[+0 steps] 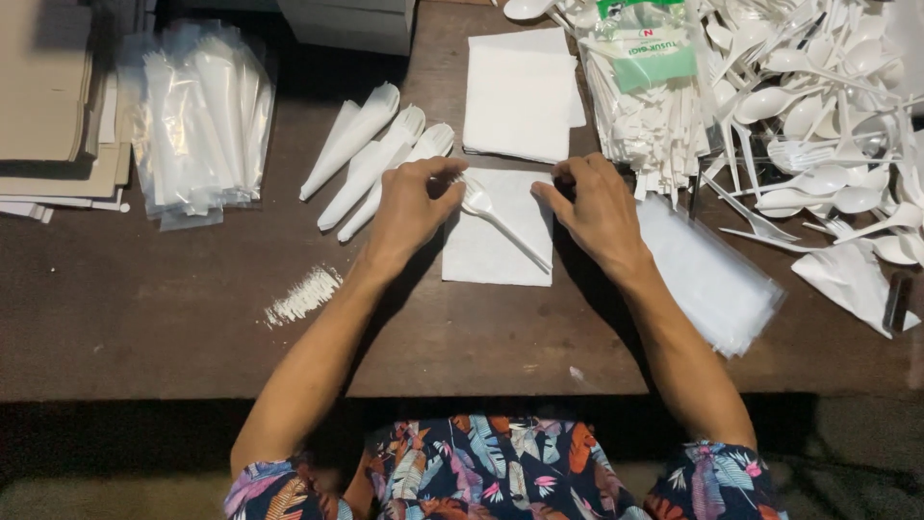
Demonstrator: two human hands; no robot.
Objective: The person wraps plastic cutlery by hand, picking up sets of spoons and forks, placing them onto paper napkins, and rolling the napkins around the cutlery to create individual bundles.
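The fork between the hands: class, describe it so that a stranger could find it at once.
On the brown table, find the napkin lying between the left hand and right hand. The white fork lies diagonally on it, alone, unlike the loose cutlery pile at the right.

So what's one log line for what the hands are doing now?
left hand: on napkin corner | right hand: on napkin edge | white fork: lying on napkin

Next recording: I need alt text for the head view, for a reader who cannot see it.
Two bare hands, left hand and right hand, rest on a white napkin with a white plastic fork lying diagonally across it on a dark wooden table. Three wrapped cutlery cones lie to the left; loose spoons and forks are piled at right.
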